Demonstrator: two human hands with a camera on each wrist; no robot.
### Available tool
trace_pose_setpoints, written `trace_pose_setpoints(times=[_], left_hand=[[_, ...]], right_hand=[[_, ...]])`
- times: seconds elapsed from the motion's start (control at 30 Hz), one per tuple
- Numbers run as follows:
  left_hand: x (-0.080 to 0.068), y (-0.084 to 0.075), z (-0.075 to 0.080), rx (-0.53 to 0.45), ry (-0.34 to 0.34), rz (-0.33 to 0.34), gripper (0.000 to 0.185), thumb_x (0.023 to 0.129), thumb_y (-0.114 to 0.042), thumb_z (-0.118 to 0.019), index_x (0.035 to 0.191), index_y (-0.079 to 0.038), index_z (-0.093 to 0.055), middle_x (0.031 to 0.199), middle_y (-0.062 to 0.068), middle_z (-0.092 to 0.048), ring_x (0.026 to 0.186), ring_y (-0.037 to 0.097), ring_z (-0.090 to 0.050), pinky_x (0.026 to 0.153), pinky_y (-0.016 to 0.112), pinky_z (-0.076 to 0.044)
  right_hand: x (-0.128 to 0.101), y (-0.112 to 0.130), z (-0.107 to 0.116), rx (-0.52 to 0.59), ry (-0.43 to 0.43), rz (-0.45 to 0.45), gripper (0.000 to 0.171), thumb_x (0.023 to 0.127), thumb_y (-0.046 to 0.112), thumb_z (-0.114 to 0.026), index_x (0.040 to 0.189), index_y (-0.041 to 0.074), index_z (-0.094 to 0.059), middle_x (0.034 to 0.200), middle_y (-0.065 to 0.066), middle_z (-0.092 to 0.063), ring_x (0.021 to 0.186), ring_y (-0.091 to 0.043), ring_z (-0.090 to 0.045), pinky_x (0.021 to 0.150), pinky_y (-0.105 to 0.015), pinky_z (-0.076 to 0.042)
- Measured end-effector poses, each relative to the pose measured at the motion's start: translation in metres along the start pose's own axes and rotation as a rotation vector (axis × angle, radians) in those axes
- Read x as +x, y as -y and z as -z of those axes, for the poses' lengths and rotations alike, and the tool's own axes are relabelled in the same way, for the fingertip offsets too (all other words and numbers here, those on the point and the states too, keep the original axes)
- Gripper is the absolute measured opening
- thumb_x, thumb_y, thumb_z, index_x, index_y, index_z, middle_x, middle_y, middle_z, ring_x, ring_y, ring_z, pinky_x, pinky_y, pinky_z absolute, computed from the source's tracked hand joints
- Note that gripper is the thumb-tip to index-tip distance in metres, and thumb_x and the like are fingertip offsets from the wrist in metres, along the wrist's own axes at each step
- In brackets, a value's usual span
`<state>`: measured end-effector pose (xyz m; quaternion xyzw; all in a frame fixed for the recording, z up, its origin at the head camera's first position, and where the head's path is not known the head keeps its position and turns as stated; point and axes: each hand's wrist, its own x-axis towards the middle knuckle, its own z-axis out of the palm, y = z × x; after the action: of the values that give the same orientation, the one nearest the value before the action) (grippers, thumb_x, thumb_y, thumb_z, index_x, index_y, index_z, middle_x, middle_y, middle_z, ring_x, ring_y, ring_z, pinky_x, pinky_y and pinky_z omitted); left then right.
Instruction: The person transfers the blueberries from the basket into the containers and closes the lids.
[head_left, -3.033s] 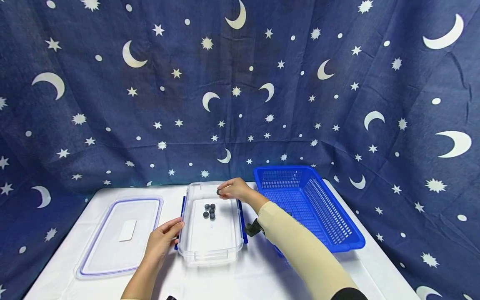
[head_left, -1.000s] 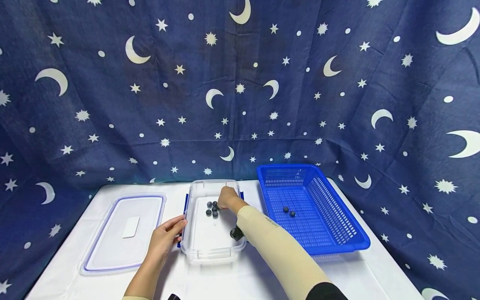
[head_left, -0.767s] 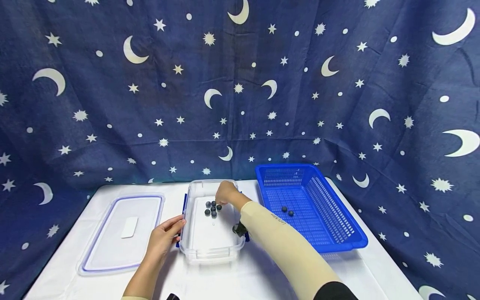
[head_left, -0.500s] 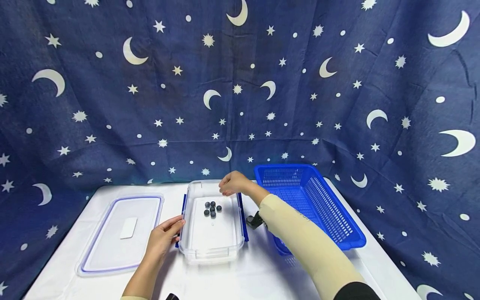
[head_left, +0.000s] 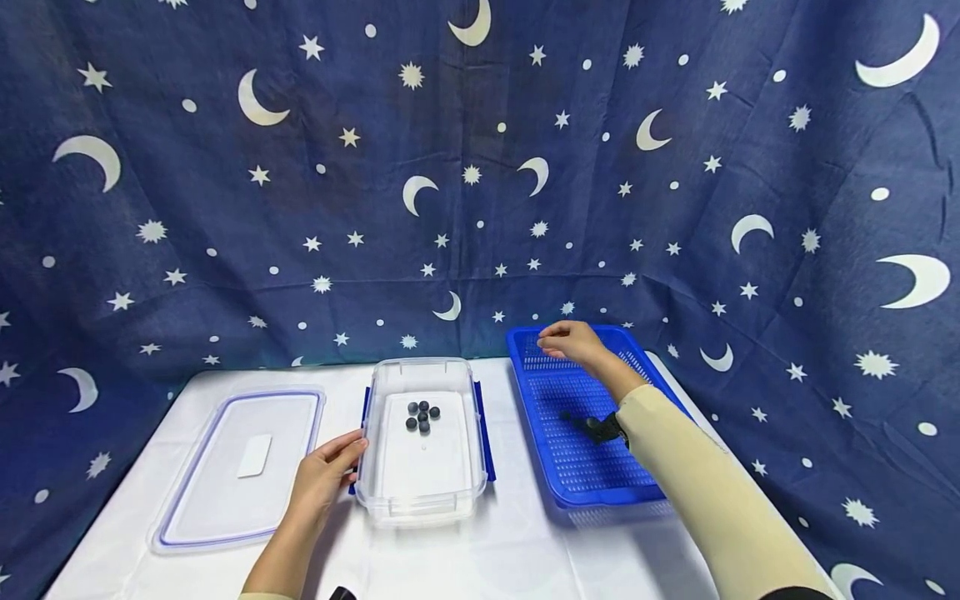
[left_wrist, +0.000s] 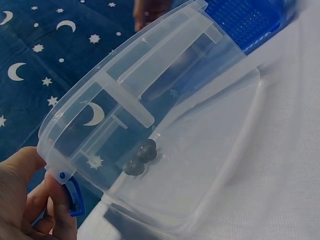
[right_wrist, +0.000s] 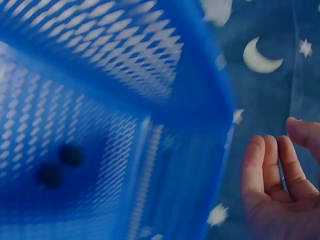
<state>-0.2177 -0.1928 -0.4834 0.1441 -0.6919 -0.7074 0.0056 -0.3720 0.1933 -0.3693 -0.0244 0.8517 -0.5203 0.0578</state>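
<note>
Resting against the left wall of the clear container [head_left: 420, 492], the left hand [head_left: 324, 477] is seen with its fingers curled round the rim beside a blue latch [left_wrist: 74, 196]. Five dark balls [head_left: 422, 414] are clustered in the far half of the container, which stands at the middle of the table [head_left: 510, 554]. The right hand [head_left: 570, 342] is held above the far rim of the blue basket [head_left: 600, 475], fingers relaxed and nothing grasped. Two dark balls [right_wrist: 59, 165] lie on the basket floor. A clear lid [head_left: 240, 467] lies flat toward the table's left edge.
</note>
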Motion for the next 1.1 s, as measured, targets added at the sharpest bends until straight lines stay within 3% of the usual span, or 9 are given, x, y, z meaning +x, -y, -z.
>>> trace_pose_setpoints(times=[0.23,0.4,0.53,0.63,0.73,1.1], left_hand=[[0.0,0.0,0.0,0.012,0.001,0.001,0.056,0.091,-0.03,-0.072,0.135,0.001,-0.057,0.084,-0.015,-0.063,0.077,0.001,-0.056,0.061,0.012,-0.051],[0.0,0.0,0.001,0.017,0.003,0.01,0.057,0.091,-0.031,-0.072,0.135,0.0,-0.057,0.085,-0.014,-0.063,0.078,0.002,-0.056,0.062,0.013,-0.051],[0.0,0.0,0.001,0.019,0.001,0.011,0.056,0.091,-0.031,-0.072,0.135,0.0,-0.057,0.085,-0.014,-0.063,0.078,0.002,-0.055,0.062,0.013,-0.051],[0.0,0.0,0.0,0.021,-0.003,0.008,0.056,0.09,-0.031,-0.072,0.135,0.001,-0.058,0.085,-0.014,-0.063,0.077,0.002,-0.055,0.062,0.013,-0.051],[0.0,0.001,0.0,0.022,-0.005,0.005,0.056,0.09,-0.031,-0.072,0.134,0.001,-0.058,0.085,-0.014,-0.063,0.077,0.002,-0.055,0.061,0.013,-0.051],[0.0,0.001,0.0,0.01,-0.008,0.003,0.055,0.091,-0.029,-0.072,0.134,0.001,-0.058,0.084,-0.015,-0.063,0.076,0.001,-0.056,0.061,0.013,-0.051]], right_hand=[[-0.008,-0.053,0.029,-0.051,-0.032,-0.057,0.031,0.096,0.01,-0.063,0.118,-0.012,-0.062,0.113,-0.023,-0.068,0.097,-0.028,-0.069,0.091,-0.04,-0.057],[-0.016,-0.083,0.03,-0.092,0.076,-0.078,0.03,0.095,0.01,-0.065,0.115,-0.012,-0.064,0.112,-0.022,-0.069,0.105,-0.037,-0.066,0.092,-0.043,-0.056],[-0.018,-0.099,0.027,-0.126,0.156,-0.079,0.03,0.091,0.009,-0.069,0.113,-0.011,-0.066,0.103,-0.014,-0.072,0.092,-0.024,-0.069,0.087,-0.038,-0.058],[-0.019,-0.105,0.024,-0.156,0.194,-0.071,0.031,0.088,0.006,-0.071,0.111,-0.014,-0.065,0.093,-0.006,-0.073,0.08,-0.01,-0.064,0.077,-0.029,-0.059],[-0.019,-0.107,0.023,-0.183,0.23,-0.064,0.033,0.085,0.004,-0.072,0.11,-0.016,-0.064,0.086,-0.001,-0.072,0.074,-0.006,-0.061,0.07,-0.024,-0.056],[-0.02,-0.105,0.016,-0.322,0.243,-0.027,0.022,0.082,0.004,-0.075,0.099,-0.011,-0.071,0.084,-0.006,-0.073,0.065,-0.009,-0.058,0.062,-0.022,-0.051]])
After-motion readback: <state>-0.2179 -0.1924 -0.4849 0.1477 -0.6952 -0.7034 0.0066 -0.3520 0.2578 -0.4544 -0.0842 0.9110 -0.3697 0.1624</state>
